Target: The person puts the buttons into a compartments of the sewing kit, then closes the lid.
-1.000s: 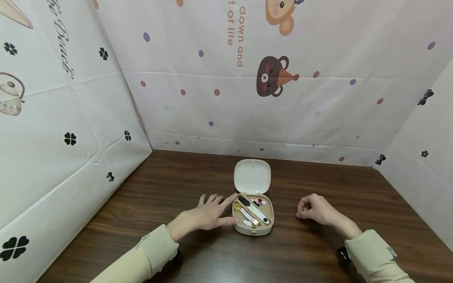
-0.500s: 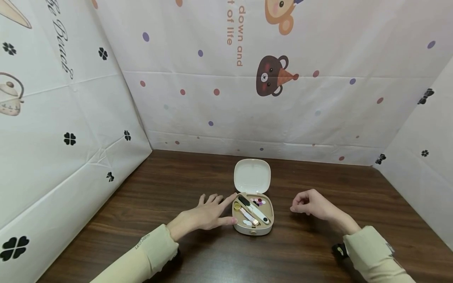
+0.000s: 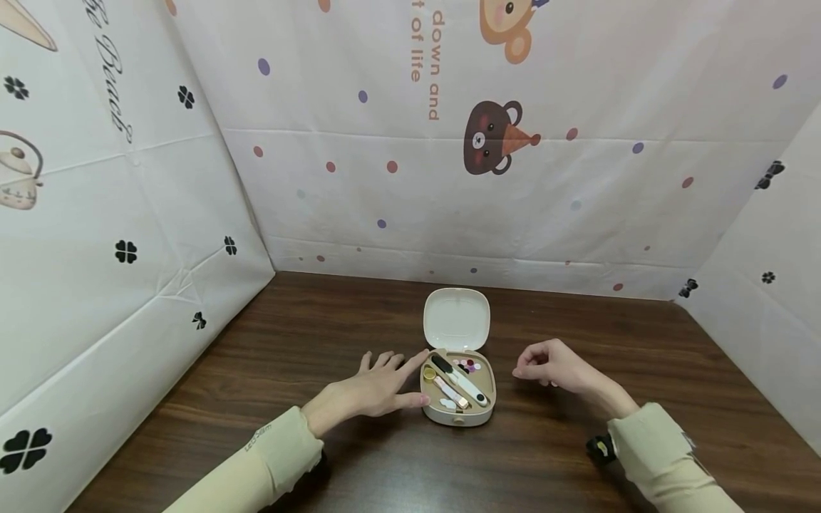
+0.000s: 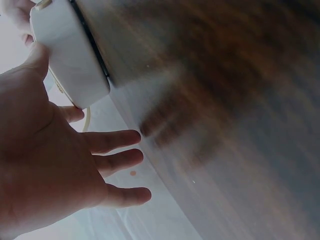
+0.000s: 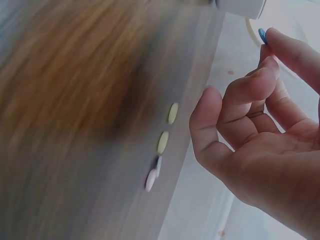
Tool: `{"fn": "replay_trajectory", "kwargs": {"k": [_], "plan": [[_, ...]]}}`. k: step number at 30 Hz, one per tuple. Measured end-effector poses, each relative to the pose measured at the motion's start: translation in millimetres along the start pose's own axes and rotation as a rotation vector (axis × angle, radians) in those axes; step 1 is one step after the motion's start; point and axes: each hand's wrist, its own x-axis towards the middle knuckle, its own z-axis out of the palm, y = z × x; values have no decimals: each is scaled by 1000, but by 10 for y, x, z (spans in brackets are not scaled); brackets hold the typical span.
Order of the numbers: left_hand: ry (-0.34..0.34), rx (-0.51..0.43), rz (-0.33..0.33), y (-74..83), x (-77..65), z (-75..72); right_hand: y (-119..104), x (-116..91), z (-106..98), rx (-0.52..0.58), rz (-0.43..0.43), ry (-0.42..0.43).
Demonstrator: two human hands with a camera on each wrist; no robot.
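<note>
Right wrist: small blue disc [image 5: 262, 35] pinched in right-hand grip [image 5: 270, 145], near open white case [image 3: 440, 416] on counter [image 3: 321, 320]; left-hand grip [image 3: 377, 393] spread, touching case; apparently a carrying step, steady pinch needed next.

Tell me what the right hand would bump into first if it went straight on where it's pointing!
Probably the right side of the open case. The right hand might pass over its rim, though; its height is hard to tell.

On the surface [image 3: 359, 313], a case [image 3: 471, 420] has its lid [image 3: 457, 319] on the far side. Inside, a stick [image 3: 465, 385] lies between a clip [image 3: 449, 391], near left, and discs [image 3: 470, 365], far right. Hands flank it: left hand [image 3: 375, 392] touching, right hand [image 3: 556, 368] apart.
</note>
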Motion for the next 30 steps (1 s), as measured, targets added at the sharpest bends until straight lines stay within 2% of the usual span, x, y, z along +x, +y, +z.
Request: {"fn": "replay_trajectory", "kwargs": {"k": [16, 30], "plan": [[-11, 3, -2, 14, -8, -37, -191, 192, 210, 45, -59, -44], [-7, 8, -4, 19, -13, -16, -267, 292, 368, 90, -113, -62]]}}
